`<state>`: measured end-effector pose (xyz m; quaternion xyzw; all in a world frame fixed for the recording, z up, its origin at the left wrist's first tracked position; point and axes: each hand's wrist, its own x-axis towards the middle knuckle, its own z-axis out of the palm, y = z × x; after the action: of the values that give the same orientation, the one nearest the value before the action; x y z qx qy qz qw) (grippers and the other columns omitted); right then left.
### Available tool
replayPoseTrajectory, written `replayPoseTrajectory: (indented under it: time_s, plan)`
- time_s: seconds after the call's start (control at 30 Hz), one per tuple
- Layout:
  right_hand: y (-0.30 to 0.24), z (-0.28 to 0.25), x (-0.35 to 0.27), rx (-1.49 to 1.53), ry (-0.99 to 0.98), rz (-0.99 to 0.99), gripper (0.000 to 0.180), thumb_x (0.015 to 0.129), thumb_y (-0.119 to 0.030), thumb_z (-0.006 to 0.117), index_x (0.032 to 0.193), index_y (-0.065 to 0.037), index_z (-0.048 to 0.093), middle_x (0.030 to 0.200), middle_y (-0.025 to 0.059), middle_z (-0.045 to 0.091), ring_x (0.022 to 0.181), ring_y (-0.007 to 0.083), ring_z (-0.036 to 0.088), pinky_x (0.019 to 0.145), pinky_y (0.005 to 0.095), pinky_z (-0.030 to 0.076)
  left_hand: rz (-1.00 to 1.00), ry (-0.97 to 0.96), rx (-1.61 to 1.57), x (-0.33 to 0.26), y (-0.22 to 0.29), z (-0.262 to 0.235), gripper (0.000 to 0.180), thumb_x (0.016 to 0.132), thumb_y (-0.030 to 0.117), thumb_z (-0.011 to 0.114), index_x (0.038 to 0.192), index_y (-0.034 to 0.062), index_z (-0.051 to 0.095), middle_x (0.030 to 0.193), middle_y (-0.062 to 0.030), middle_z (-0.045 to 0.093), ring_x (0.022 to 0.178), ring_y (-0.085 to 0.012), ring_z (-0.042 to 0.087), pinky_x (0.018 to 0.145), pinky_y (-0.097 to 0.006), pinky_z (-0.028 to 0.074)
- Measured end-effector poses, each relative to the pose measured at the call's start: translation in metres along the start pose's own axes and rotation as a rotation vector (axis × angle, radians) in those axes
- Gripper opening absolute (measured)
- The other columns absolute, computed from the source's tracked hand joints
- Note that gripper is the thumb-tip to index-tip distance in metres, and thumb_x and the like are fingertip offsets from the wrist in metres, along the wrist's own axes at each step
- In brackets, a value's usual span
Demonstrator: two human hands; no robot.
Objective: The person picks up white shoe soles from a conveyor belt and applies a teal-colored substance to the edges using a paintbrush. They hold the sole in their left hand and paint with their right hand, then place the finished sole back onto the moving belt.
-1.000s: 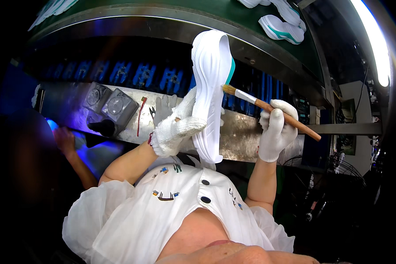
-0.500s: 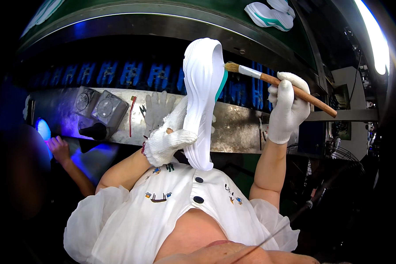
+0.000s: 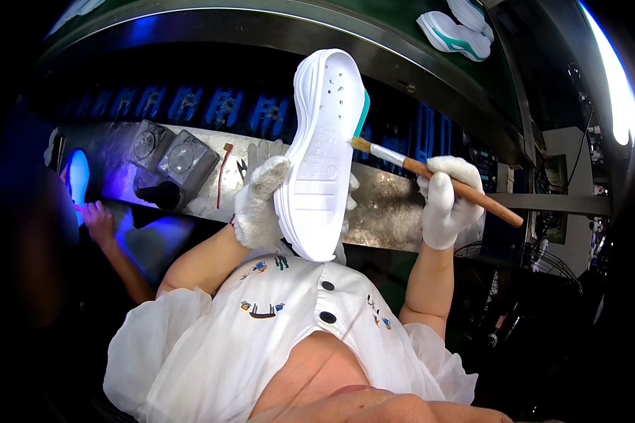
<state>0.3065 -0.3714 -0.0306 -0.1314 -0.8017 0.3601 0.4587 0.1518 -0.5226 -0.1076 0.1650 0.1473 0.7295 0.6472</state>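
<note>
In front of my chest I hold a white shoe sole (image 3: 321, 162) with a teal patch along its right side. Its hollow inner face, with small holes near the far end, is turned up toward me. My left hand (image 3: 259, 201), in a white knit glove, grips the sole by its left edge, with fingertips showing at the right edge. My gloved right hand (image 3: 453, 197) is closed round the wooden handle of a paintbrush (image 3: 430, 173). The brush's tan bristles lie at the sole's right rim; whether they touch it I cannot tell.
A metal table (image 3: 388, 204) lies beyond the sole, bearing two grey block-shaped containers (image 3: 183, 163), a red-handled brush (image 3: 224, 173) and a grey glove. Behind runs a row of blue fixtures (image 3: 226, 106). More soles (image 3: 455, 35) rest on the green belt. Another person's hand (image 3: 97, 220) holds a blue-lit sole at left.
The sole has been turned from its side so that its hollow inside now faces me. My left hand has turned with it. The brush and right hand have shifted slightly down and left.
</note>
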Motion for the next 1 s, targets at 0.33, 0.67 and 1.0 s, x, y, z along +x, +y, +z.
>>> replayPoseTrajectory:
  time_s: [0.33,0.67,1.0]
  plan:
    - [-0.003,-0.002,-0.018,0.166,0.33,0.158,0.019,0.082,-0.016,0.051,0.087,0.002,0.053,0.06,0.0042,0.047,0.046,0.0058,0.038,0.043,0.0173,0.03,0.334,-0.441,0.252,0.037,0.174,-0.002,0.072,0.088,0.06,0.031,0.137,0.0076,0.029,0.121,-0.0259,0.048,0.101,-0.0334,0.057,0.078,-0.041,0.054]
    - [0.008,-0.01,-0.034,0.207,0.339,0.369,0.014,0.083,-0.012,0.053,0.089,0.0,0.055,0.066,0.0064,0.055,0.052,0.0077,0.048,0.047,0.0178,0.039,0.631,0.284,0.946,0.186,0.216,0.013,0.048,0.086,0.024,0.052,0.127,0.0007,0.042,0.136,-0.0219,0.035,0.127,-0.0351,0.033,0.1,-0.045,0.036]
    - [0.019,-0.016,-0.058,0.141,0.423,0.418,0.015,0.082,-0.013,0.052,0.088,0.0,0.056,0.071,0.0048,0.055,0.053,0.0077,0.052,0.047,0.0174,0.042,0.279,0.497,2.256,0.269,0.155,0.053,0.062,0.074,0.051,0.061,0.104,-0.0032,0.06,0.109,-0.0254,0.057,0.104,-0.0352,0.055,0.09,-0.038,0.043]
